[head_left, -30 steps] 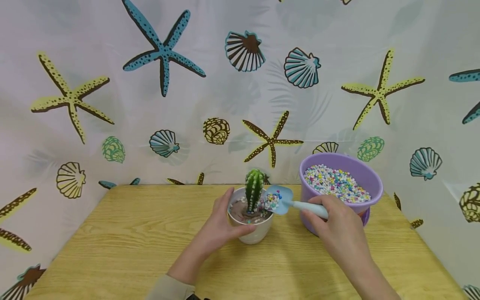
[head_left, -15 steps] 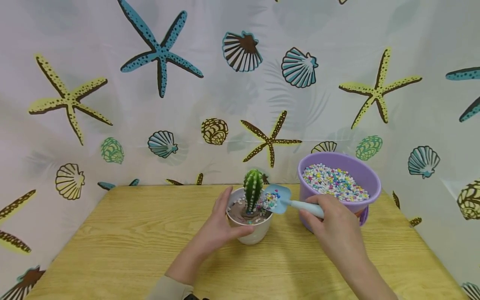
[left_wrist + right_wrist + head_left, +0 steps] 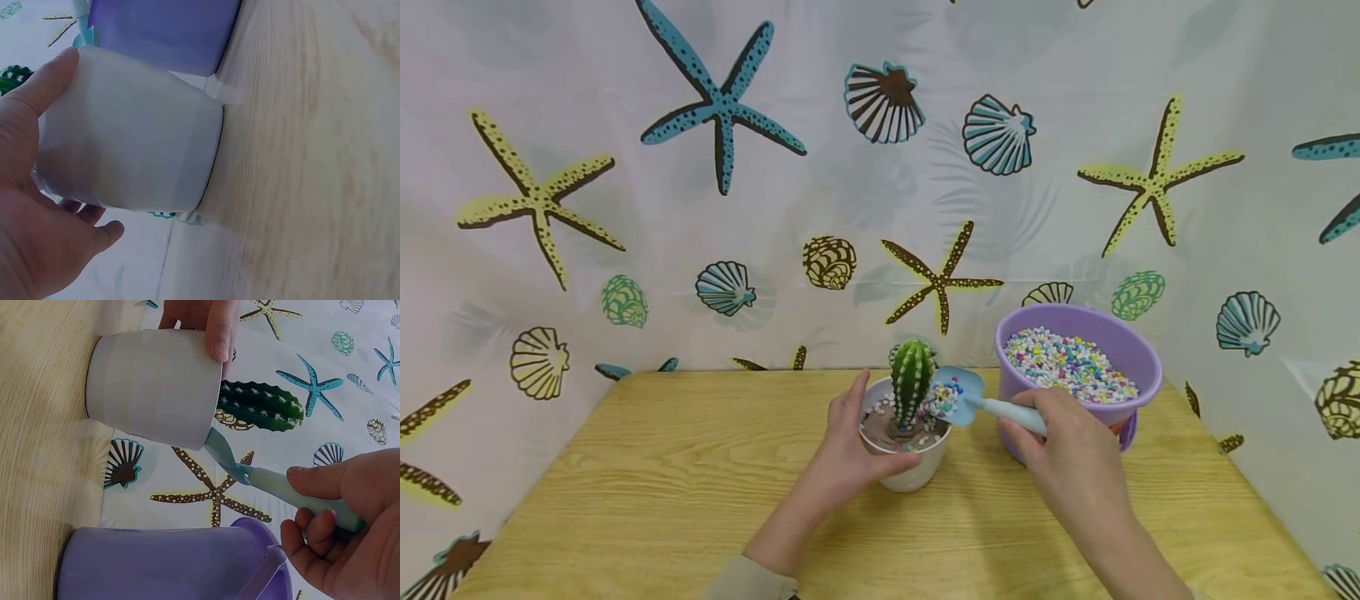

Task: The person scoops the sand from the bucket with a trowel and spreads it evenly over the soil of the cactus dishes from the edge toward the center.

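Observation:
A green cactus [image 3: 912, 385] stands in a white flowerpot [image 3: 917, 472] on the table, in brown soil with a few scattered pebbles. My left hand [image 3: 850, 454] holds the pot from the left, thumb across the near side near the rim, other fingers toward the far side. With my right hand [image 3: 1075, 462] I grip the handle of a light blue toy shovel [image 3: 966, 408]. Its blade, bearing small multicoloured pebbles [image 3: 943, 398], lies at the pot's right rim, close to the cactus. In the right wrist view the shovel's blade tip [image 3: 215, 444] meets the rim.
Just right of the pot stands a purple bucket [image 3: 1015, 387], holding many multicoloured pebbles [image 3: 1071, 367]. Its handle [image 3: 265, 572] hangs down the side. The wooden table [image 3: 662, 483] ends at a curtain [image 3: 820, 192] printed with starfish and shells.
The pot with its cactus has shifted slightly right, my left hand moving along with it. My right hand and the loaded shovel have stayed nearly still.

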A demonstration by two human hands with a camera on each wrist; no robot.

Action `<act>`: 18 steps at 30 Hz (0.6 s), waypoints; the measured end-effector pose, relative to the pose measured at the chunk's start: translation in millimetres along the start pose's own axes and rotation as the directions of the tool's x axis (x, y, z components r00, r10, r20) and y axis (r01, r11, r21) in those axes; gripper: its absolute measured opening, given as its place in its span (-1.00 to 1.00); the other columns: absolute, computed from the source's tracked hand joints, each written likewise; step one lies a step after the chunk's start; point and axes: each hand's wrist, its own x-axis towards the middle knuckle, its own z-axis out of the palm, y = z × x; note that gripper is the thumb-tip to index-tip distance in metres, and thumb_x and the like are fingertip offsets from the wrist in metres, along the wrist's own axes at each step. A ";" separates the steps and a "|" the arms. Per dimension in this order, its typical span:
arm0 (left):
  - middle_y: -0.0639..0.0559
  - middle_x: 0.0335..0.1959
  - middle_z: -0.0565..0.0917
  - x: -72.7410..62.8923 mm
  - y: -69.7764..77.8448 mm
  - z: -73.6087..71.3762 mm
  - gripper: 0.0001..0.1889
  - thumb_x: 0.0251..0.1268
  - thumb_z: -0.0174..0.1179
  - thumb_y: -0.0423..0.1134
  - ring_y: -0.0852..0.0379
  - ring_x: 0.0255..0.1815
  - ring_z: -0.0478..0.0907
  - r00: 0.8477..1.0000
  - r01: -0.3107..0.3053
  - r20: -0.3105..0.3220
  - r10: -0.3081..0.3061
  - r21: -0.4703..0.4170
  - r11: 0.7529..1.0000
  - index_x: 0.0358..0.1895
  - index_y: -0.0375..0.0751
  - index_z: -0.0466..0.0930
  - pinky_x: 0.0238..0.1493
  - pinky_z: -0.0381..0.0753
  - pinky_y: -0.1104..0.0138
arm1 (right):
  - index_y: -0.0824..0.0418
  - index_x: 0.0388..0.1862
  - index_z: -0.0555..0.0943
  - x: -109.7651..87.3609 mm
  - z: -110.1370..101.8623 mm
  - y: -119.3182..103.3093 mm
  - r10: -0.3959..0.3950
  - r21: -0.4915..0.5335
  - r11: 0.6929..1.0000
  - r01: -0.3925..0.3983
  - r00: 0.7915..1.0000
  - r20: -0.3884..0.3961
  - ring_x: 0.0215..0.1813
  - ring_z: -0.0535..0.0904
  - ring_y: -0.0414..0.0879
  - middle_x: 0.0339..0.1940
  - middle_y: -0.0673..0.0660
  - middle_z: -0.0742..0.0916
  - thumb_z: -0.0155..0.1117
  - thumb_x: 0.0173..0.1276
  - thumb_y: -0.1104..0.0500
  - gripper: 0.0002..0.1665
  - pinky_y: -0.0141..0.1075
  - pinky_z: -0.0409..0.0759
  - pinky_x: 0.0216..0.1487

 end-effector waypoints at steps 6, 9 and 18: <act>-0.43 0.64 0.08 -0.4 2.2 5.4 0.40 0.08 0.78 0.03 -0.46 0.58 0.29 1.000 0.016 -0.013 -0.016 -0.009 1.000 0.86 0.10 -0.11 0.52 0.44 -0.28 | 0.16 -0.03 0.78 -0.4 1.5 0.6 -0.026 -0.013 1.000 0.025 0.999 -0.023 -0.24 0.71 -0.02 -0.17 0.09 0.79 0.70 0.37 0.18 -0.72 0.05 0.70 -0.22; -0.43 0.62 0.09 -0.2 2.9 7.9 0.39 0.08 0.78 0.04 -0.45 0.57 0.31 0.999 0.011 -0.031 -0.011 -0.006 1.000 0.85 0.07 -0.08 0.51 0.46 -0.26 | 0.16 -0.04 0.78 -0.5 1.8 0.7 -0.032 -0.016 0.999 0.031 0.999 -0.029 -0.24 0.72 -0.01 -0.17 0.10 0.79 0.70 0.36 0.18 -0.72 0.04 0.70 -0.22; -0.34 0.73 -0.05 0.2 3.3 4.5 0.38 0.12 0.75 0.09 -0.49 0.64 0.22 1.000 0.008 -0.006 -0.008 0.000 1.000 0.86 0.15 -0.12 0.53 0.40 -0.31 | 0.17 -0.04 0.78 -0.8 1.5 -0.2 -0.060 -0.026 0.998 0.059 0.997 -0.048 -0.25 0.72 0.00 -0.19 0.10 0.78 0.72 0.34 0.20 -0.70 0.04 0.71 -0.22</act>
